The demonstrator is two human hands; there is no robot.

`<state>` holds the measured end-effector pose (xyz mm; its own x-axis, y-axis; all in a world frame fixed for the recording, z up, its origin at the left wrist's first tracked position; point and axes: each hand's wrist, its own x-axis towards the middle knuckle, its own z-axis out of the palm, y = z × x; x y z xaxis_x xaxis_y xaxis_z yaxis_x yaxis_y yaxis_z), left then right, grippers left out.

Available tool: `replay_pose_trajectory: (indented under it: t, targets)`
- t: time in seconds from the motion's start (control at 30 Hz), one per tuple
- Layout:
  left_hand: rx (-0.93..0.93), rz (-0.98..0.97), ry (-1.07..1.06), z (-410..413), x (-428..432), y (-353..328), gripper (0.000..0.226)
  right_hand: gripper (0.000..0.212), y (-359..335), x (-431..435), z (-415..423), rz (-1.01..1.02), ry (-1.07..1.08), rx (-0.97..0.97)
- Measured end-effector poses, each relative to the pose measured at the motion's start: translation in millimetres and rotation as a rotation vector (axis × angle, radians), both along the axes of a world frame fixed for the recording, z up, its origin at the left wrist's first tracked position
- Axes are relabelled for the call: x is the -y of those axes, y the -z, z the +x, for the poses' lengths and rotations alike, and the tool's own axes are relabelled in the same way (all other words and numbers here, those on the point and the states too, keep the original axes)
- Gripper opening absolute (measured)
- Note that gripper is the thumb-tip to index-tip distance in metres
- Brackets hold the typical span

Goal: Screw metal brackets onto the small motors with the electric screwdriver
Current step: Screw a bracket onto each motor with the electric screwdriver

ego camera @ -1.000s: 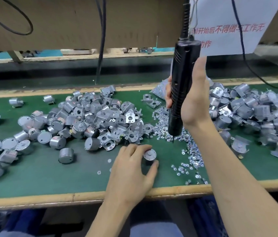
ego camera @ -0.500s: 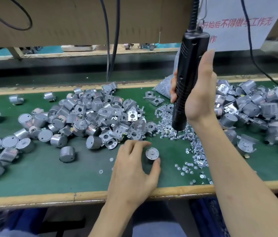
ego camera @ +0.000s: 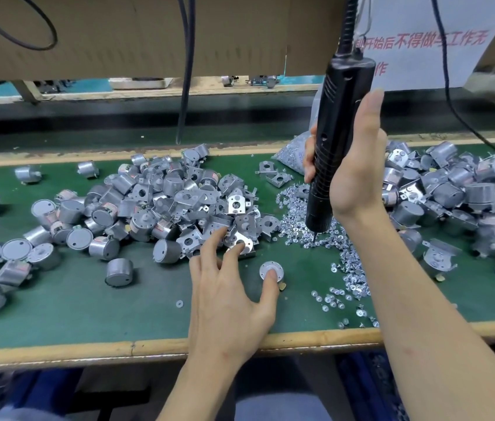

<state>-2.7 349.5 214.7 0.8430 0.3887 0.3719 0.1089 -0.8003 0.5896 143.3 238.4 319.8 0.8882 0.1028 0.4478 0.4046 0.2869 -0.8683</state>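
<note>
Gripping electric screwdriver, right hand; left hand spread loose over motor.

A small motor sits on the table, right under the thumb of the left hand. Past the fingertips of that hand lies a big heap of motors and brackets, and one bracket lies just under two of the fingers. More motors are spread out far to the left of the left hand. The right hand is up above the table, behind and to the right of the left hand, and it is wrapped around the screwdriver. The tool's tip points down into a pile of screws. Screws trail toward the near table edge, beside the right arm. Another heap of motors lies to the right of the right hand.
</note>
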Motion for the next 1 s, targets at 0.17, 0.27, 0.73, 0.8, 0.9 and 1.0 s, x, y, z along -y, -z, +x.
replay_pose_trajectory:
  t: [0.17, 0.27, 0.73, 0.8, 0.9, 1.0]
  targets:
    - [0.02, -0.047, -0.009, 1, 0, -2, 0.068, 0.063, 0, 0, 0, -0.002, 0.001, 0.004]
    - [0.047, -0.135, -0.018, 1, 0, -4, 0.067, 0.064, 1, 1, 0, 0.006, -0.011, 0.008]
    - [0.279, -0.29, -0.227, -4, -7, -10, 0.027, 0.063, 0, 3, -10, -0.012, -0.014, 0.01]
    - [0.272, -0.303, -0.246, -4, -7, -12, 0.029, 0.064, -2, 2, -13, -0.003, -0.028, 0.003]
    - [0.205, -0.266, -0.253, 0, -6, -13, 0.029, 0.065, -2, 0, -16, 0.002, -0.053, -0.017]
    - [0.11, -0.258, -0.265, 3, -3, -11, 0.029, 0.063, -1, -3, -17, -0.008, -0.052, -0.028]
